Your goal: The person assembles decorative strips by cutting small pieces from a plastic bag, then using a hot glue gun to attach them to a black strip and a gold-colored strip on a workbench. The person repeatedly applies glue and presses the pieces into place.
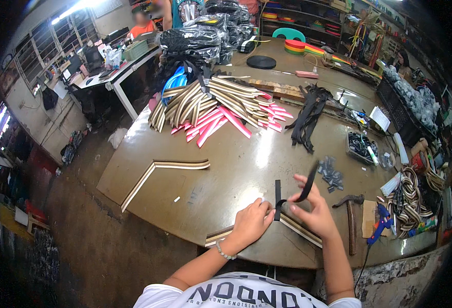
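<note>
My left hand [252, 223] is closed over a striped brown, cream and black strap [303, 230] lying along the near table edge, its fingertips pressed down beside a black webbing strip [277, 192]. The strip crosses the striped strap, and a black loop rises from the crossing. My right hand [314, 209] has its fingers curled around the raised part of the black strip, which stands up past the fingertips. How the black strip passes around the striped strap is partly hidden by my fingers. Another striped strap [174, 165] lies bent on the table to the left.
Bundled striped straps [195, 105] and pink-and-white straps [220, 123] lie ahead. Black strips [308, 118] and small dark pieces [330, 173] are to the right. Nearby are a hammer [352, 223], a blue glue gun [381, 226] and coiled straps [408, 200]. People are farther back.
</note>
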`<state>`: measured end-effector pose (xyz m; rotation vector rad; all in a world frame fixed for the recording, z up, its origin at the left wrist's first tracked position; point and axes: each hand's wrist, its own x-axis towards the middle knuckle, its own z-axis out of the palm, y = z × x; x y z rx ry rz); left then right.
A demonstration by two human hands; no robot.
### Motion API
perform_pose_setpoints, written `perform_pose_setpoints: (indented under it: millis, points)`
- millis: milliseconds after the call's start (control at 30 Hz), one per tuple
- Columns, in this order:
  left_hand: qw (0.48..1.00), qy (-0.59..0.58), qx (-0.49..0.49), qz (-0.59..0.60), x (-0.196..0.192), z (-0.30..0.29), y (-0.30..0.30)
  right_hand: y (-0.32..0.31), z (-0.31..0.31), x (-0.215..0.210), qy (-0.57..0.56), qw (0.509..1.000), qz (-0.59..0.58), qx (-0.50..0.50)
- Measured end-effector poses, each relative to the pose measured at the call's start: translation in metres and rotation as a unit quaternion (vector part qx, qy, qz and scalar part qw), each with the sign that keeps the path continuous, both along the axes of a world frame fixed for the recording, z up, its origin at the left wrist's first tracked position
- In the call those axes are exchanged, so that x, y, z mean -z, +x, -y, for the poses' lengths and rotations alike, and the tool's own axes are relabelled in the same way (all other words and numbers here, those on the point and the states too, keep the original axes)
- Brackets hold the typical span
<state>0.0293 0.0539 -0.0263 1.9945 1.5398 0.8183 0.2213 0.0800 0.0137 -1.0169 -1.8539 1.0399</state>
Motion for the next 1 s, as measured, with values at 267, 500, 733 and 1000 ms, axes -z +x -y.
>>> perform_pose_setpoints:
  millis: [267,500,733,1000]
  points:
    - [0.999,0.035,-0.004,0.042,0.015,-0.001,0.001,-0.033,0.016,0.040,0.046,0.981,0.135,0.128]
    - [0.993,0.095,0.021,0.073,0.018,0.000,0.003,-0.031,0.037,0.048,0.200,0.941,0.245,0.118]
    - [0.993,0.101,0.055,-0.033,0.021,0.003,0.002,-0.029,0.048,0.039,0.110,0.966,0.204,0.118]
    - [0.987,0.100,0.057,-0.110,0.022,0.006,0.004,-0.034,0.084,0.030,0.102,0.976,0.181,0.059]
